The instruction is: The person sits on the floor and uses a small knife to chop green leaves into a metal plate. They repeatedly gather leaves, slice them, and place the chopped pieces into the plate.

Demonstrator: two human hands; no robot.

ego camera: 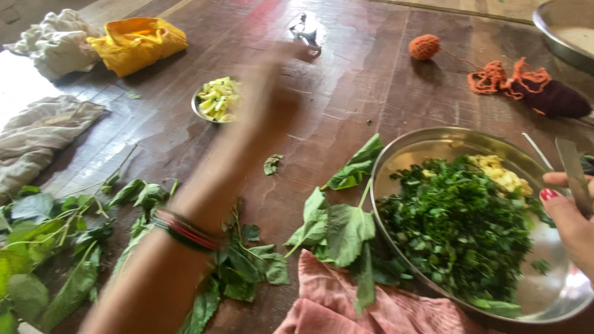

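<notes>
Right hand [572,226] grip clamped on a knife [574,173]; left hand [263,86] blurred, grip indeterminate, reaching toward 12 o'clock. We steady the steel plate [557,297] of chopped greens [458,226].

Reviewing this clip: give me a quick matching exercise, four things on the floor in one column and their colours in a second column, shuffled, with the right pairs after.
Things:
1. ball of yarn
2. cloth bundle beside the grey rag, far left
3. chopped leaves in the big steel plate
4. cloth under the whole leaves, near edge

Colours:
A. dark green
B. pink
C. orange
D. yellow

Pairs: 1-C, 2-D, 3-A, 4-B
</notes>
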